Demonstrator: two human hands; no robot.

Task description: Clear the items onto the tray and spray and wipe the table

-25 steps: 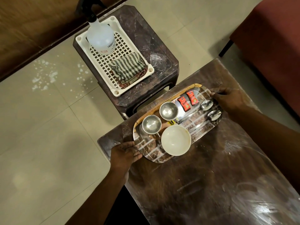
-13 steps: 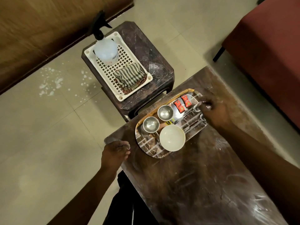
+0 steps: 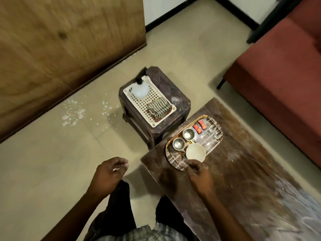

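Along tabletop's left edge: tray [image 3: 173,159] loaded, likely parked there to free the wipe area.
Our left hand [image 3: 108,173] hangs off the table [image 3: 243,171], loosely curled, empty. Right hand [image 3: 198,173] curls at tray's near rim; gripping or just touching, can't tell. Spray bottle [image 3: 139,91] and cloth [image 3: 159,107] untouched on stool [image 3: 178,105].

Nothing here reads clearly — the two red sachets [image 3: 197,128] on the tray [image 3: 173,160] carry what may be yellow print, too blurred to decipher; the spray bottle [image 3: 140,90] label is illegible.

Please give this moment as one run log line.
tray: loaded, on table | left grip: empty, over floor | right grip: at tray rim, contact unclear | spray bottle, cloth: in basket
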